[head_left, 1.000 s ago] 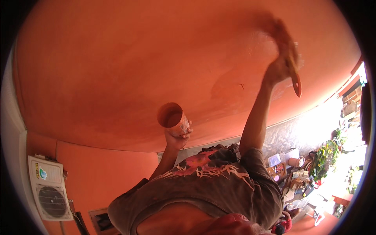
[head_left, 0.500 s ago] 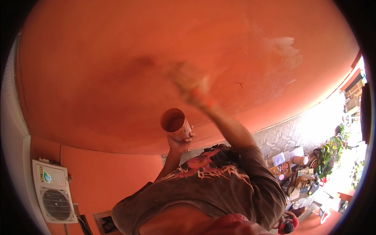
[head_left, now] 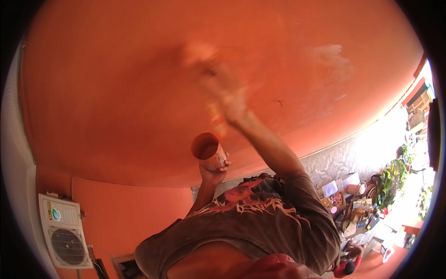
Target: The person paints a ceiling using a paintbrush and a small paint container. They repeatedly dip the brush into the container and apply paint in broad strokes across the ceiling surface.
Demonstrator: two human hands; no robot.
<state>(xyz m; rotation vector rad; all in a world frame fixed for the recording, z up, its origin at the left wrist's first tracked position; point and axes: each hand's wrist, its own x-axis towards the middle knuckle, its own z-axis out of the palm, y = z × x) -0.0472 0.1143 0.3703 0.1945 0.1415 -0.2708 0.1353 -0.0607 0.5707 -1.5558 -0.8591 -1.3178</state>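
My left hand (head_left: pixel 214 173) is wrapped around a tall, orange-stained can (head_left: pixel 213 156) below the orange wall (head_left: pixel 116 83). The can's open mouth tips toward the wall, and its inside looks dark orange. Higher up, my right hand (head_left: pixel 227 95) is stretched toward the wall and smeared by motion. It grips what looks like a paintbrush (head_left: pixel 200 52), whose blurred pale-orange head meets the wall or hovers just off it. Below that hand, the blurred yellow-orange handle end shows. To the right is a whitish patch (head_left: pixel 331 63) where the orange coat looks thin.
A small dark mark (head_left: pixel 279 102) sits on the wall. An air-conditioner outdoor unit (head_left: pixel 65 232) stands at lower left. On the right are piled household items (head_left: pixel 355 216), plastic containers and green plants (head_left: pixel 390 183). Another person (head_left: pixel 350 262) in a dark cap is at lower right.
My right hand and the brush have swung, with the brush head now pointing up the wall and the handle end down. The can has barely shifted. The person at lower right has moved slightly.
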